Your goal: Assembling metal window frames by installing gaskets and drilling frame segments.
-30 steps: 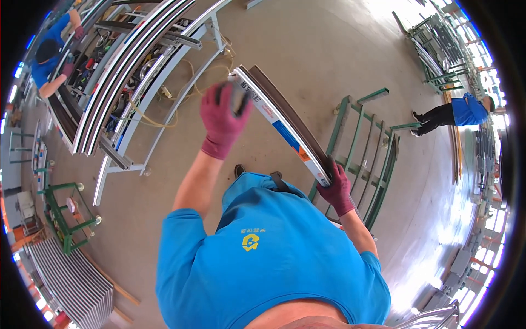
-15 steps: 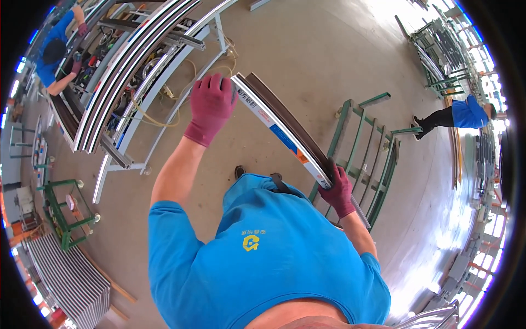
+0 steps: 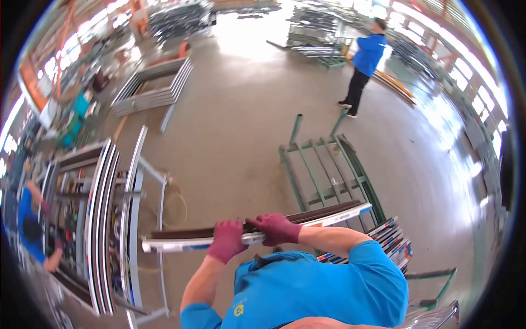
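A long brown profile bar (image 3: 181, 234) with a white, printed film strip along its near side spans my front, level with my waist. My left hand (image 3: 227, 239), in a maroon glove, is closed over it left of its middle. Just to the right, my right hand (image 3: 277, 228), gloved alike, grips the same bar, close to the left one. The bar's left end points toward the workbench. Its right end lies over a green cart frame (image 3: 315, 172). The undersides of both hands are hidden.
More profiles with printed film (image 3: 392, 241) are stacked at my right. To the left, a workbench (image 3: 134, 219) carries long white-edged profiles (image 3: 98, 230); a co-worker in blue (image 3: 28, 225) works behind it. Another person (image 3: 368, 55) stands far right. Assembled frames (image 3: 153, 85) lie far left.
The bar has swung from slanting away on my left to lying crosswise before me. My right hand has moved in beside my left. My view has turned, bringing the stacked profiles into sight.
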The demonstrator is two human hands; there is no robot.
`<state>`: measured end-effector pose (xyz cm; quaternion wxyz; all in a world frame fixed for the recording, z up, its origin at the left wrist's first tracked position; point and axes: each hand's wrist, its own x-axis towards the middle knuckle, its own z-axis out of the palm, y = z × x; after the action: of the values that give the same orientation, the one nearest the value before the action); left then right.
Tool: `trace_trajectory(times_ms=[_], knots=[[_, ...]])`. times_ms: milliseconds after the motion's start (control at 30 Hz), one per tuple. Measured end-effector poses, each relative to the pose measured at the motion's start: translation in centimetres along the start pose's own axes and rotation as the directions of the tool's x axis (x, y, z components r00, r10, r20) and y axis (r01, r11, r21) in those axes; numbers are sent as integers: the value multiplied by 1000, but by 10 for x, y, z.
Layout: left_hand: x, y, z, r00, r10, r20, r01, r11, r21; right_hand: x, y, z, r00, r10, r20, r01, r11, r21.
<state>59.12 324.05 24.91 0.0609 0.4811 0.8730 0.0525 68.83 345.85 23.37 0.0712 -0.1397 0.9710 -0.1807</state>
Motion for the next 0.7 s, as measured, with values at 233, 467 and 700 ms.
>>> trace_trajectory(times_ms=[233,467,700], knots=[[-84,-54,2,979,-70,-192,57,996,-75,-63,24,-58,998,63,26,-53,962,-267],[-44,10,24,940,-16,-341,-26,993,-117,1,15,-41,965,-231,-124,162,898,-409],[-41,7,93,913,-291,-285,232,947,-224,40,0,-48,939,-342,25,329,879,-344]])
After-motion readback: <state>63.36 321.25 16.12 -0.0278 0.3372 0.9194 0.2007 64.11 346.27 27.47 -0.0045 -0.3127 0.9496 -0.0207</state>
